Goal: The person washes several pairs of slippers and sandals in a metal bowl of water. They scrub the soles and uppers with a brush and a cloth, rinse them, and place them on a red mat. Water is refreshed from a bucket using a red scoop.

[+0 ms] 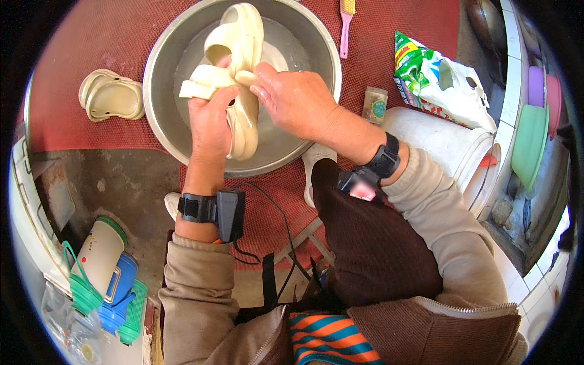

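A pale cream clog (248,50) is held over a round metal basin (154,109) that has water in it. My left hand (211,118) grips the clog by its side and strap, thumb on top. Wet and with curled fingers, my right hand (294,98) pinches a small cream-coloured piece (245,78) against the clog; whether it is a loose thing or part of the strap, I cannot tell. A second cream clog (114,98) lies on the red mat (105,137), just left of the basin. Both wrists wear black straps with devices.
At the upper right lies a pink-handled brush (346,34). A green and white plastic bag (438,82) rests by a white bucket (424,137) on its side, near a small packet (375,105). Plastic basins (529,141) stand far right. Containers (98,255) stand lower left. A black cable (273,203) hangs near my left wrist.
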`<state>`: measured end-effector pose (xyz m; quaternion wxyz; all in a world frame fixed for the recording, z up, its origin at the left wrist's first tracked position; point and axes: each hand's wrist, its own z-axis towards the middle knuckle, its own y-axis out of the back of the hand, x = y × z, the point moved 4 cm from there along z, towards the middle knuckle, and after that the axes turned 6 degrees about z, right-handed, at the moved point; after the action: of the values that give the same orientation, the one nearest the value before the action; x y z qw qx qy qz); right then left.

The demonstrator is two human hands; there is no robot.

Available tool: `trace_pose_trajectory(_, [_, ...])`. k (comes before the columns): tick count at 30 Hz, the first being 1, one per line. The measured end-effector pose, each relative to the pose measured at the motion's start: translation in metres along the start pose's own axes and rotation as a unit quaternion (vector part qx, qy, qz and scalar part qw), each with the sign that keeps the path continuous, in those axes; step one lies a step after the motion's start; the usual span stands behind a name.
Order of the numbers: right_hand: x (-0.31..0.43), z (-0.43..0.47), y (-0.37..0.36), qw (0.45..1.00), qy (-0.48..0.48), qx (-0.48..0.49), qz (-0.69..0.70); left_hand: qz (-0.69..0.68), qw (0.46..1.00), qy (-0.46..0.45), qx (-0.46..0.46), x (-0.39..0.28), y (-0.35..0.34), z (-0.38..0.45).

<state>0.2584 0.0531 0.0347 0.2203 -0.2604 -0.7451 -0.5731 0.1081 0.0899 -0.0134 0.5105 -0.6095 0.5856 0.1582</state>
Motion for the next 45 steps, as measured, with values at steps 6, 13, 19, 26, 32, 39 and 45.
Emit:
trace_pose_trajectory(6, [0.003, 0.007, 0.001, 0.995, -0.031, -0.091, 0.011, 0.07, 0.995, -0.051, -0.055, 0.005, -0.012, -0.006])
trace_pose_trajectory(13, [-0.001, 0.001, 0.001, 0.996, -0.027, -0.085, 0.028, 0.08, 0.993, -0.073, -0.046, 0.0, -0.012, -0.003])
trace_pose_trajectory(19, [-0.003, 0.003, -0.003, 0.997, -0.039, -0.066, 0.02, 0.037, 0.992, -0.101, -0.063, 0.001, -0.011, -0.003])
trace_pose_trajectory(26, [0.003, -0.006, 0.0, 0.995, -0.02, -0.094, 0.026, -0.046, 0.998, -0.02, -0.037, 0.002, -0.01, -0.003])
trace_pose_trajectory(32, [0.002, 0.011, 0.009, 0.99, -0.091, -0.085, 0.069, -0.016, 0.999, -0.045, -0.018, 0.0, -0.013, -0.007])
trace_pose_trajectory(39, [0.001, 0.002, 0.005, 0.985, -0.135, -0.058, 0.086, 0.02, 0.992, -0.112, -0.051, 0.006, -0.019, -0.01])
trace_pose_trajectory(45, [-0.007, 0.023, 0.025, 0.978, -0.053, -0.183, 0.088, 0.046, 0.997, -0.055, -0.034, 0.013, -0.022, -0.017])
